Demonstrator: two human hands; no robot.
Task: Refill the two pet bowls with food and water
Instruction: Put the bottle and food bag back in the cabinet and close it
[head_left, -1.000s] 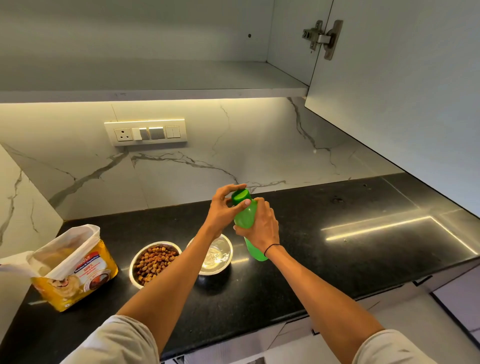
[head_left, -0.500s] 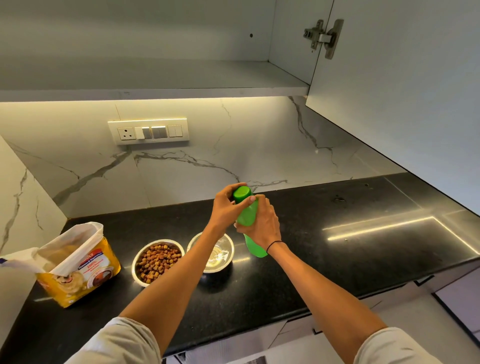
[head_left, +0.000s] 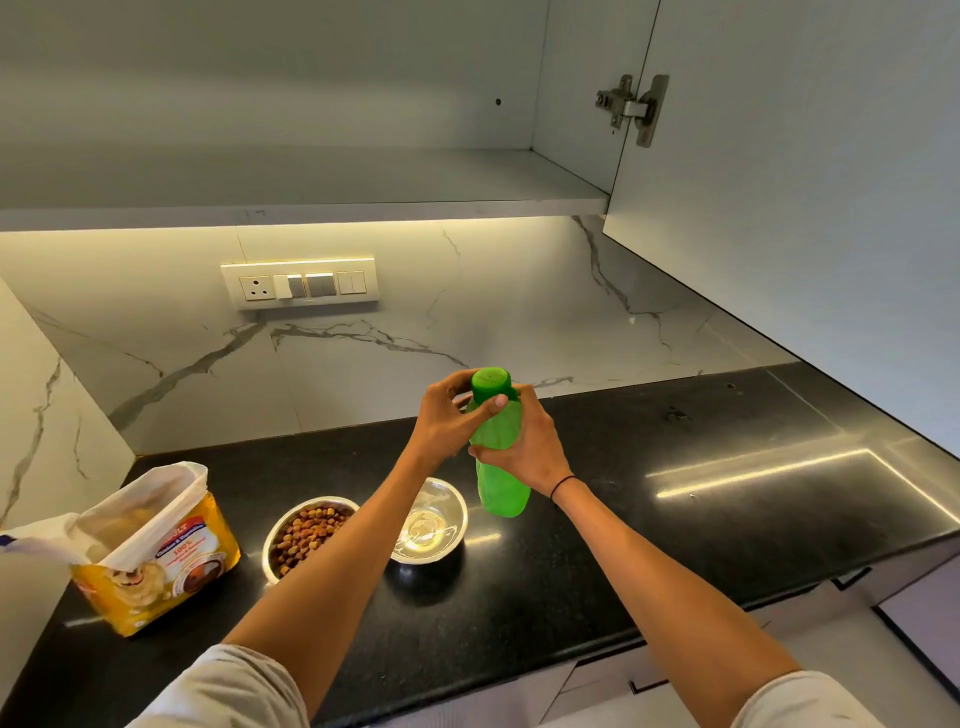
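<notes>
- Black stone counter (head_left: 675, 525) runs along a marble wall; everything for the task sits on its left half, under an open cupboard (head_left: 311, 176).
- A yellow food bag (head_left: 156, 551) stands open at the far left, well apart from the hands.
- Two steel bowls sit side by side near the counter's front edge: the food bowl (head_left: 306, 535) holds brown kibble, and the water bowl (head_left: 431, 519), just to its right, holds clear water.
- A green bottle (head_left: 498, 457) is held upright above the counter, just right of the water bowl.
- The right hand (head_left: 524, 447) wraps its fingers round the bottle's middle, clamped firm.
- The left hand (head_left: 447, 421) curls fingers and thumb round the cap (head_left: 489, 383).
- Both bowls look filled, so the step appears to be capping the bottle. To do it well: keep the bottle upright, hold the body still, and turn only the cap until snug, clear of the bowl.
</notes>
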